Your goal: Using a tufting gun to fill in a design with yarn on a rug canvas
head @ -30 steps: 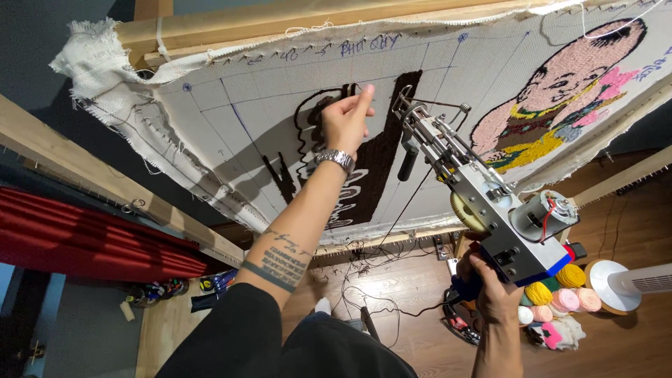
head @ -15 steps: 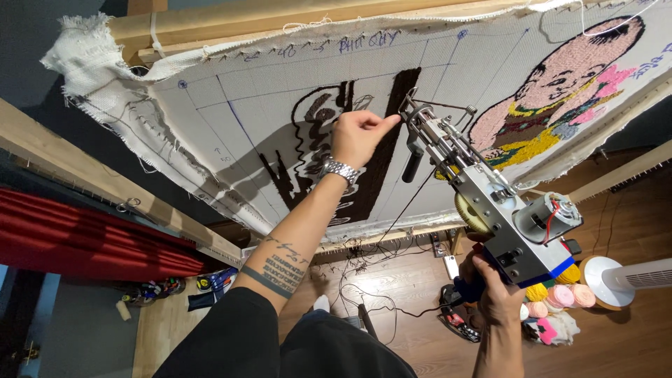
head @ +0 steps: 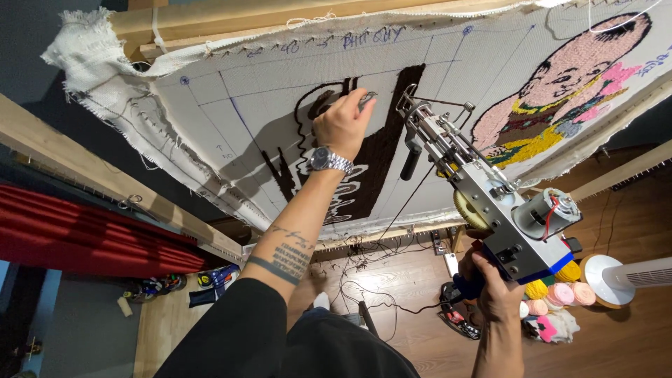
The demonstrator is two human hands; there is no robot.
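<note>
White tufting cloth stretched on wooden frame; left hand pinches a small metal piece against the dark tufted patch (mid-cloth). Right hand wrapped around tufting gun grip, tip at cloth.

Metal tufting gun, needle tip near stretched white cloth with dark-brown tufted patch.
</note>
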